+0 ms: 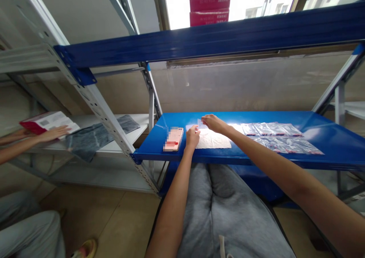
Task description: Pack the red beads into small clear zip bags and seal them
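My left hand [192, 137] rests on the blue shelf [327, 144] with its fingers curled in a pinch at the left edge of a white sheet [213, 140]. My right hand [213, 123] is closed on a small clear plastic bag [202, 124] just above the sheet's far edge. A blurred pink flat object [173, 139] lies to the left of my left hand. Several clear zip bags with red strips [281, 137] lie spread out to the right of the sheet.
A co-worker's hand [53, 133] on the left lies on a red and white box [47, 121] on a white shelf with grey cloths [94, 138]. A blue beam [216, 37] runs overhead. Slanted metal uprights [99, 105] stand between the shelves. Red boxes [209, 3] sit by the window.
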`<state>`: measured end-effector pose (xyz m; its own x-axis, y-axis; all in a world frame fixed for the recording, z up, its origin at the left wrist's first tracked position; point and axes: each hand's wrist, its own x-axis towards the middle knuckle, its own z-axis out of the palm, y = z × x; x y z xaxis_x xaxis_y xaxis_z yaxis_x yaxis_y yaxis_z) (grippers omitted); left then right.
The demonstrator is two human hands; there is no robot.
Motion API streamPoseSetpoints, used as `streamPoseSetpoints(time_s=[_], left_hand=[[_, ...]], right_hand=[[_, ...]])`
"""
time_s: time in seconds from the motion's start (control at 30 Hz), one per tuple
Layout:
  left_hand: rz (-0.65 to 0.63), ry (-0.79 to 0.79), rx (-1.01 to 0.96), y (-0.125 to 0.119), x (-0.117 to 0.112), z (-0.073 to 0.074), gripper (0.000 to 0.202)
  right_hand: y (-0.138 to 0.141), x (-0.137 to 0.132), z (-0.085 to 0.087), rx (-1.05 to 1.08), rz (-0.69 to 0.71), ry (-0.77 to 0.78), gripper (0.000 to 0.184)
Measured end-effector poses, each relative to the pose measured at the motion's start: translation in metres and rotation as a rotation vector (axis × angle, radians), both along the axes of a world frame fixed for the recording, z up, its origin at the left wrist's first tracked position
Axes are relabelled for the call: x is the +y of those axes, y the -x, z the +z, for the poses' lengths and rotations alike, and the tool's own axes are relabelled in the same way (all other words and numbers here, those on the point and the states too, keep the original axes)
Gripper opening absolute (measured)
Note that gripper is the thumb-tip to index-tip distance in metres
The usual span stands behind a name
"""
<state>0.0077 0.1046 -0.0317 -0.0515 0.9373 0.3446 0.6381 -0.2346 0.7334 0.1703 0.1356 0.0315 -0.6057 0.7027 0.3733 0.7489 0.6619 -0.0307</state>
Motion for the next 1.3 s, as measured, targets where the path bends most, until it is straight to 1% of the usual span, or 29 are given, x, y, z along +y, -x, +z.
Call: streamPoseSetpoints(time_s=[0.27, 0.47, 0.63, 0.83, 0.97, 1.13, 1.3], left_hand=[[0.006, -0.002, 0.051, 0.000, 0.002, -0.005, 0.032], [0.009, 0.001, 0.085, 0.000, 0.002, -0.007, 0.026], [0.016, 0.004, 0.093, 0.000, 0.002, -0.007, 0.026], [0.029, 0.012, 0.089, -0.001, 0.002, -0.006, 0.026], [0.037, 0.010, 0.081, -0.002, 0.002, -0.006, 0.027], [0.045, 0.007, 0.071, -0.002, 0.003, -0.007, 0.026], [0.044, -0.008, 0.058, -0.002, 0.003, -0.007, 0.024]], right_hand=[[-0.002, 0.004, 0.010, -0.024, 0.007, 0.078, 0.016], [-0.007, 0.009, 0.010, 0.034, -0.026, 0.153, 0.022], [-0.008, 0.011, 0.010, 0.089, -0.046, 0.184, 0.026], [-0.014, 0.010, 0.002, 0.276, -0.097, 0.233, 0.029], [-0.020, 0.004, -0.005, 0.465, -0.068, 0.327, 0.028], [-0.023, -0.007, -0.009, 0.675, -0.024, 0.336, 0.025], [-0.020, -0.007, -0.012, 0.733, -0.043, 0.333, 0.016]])
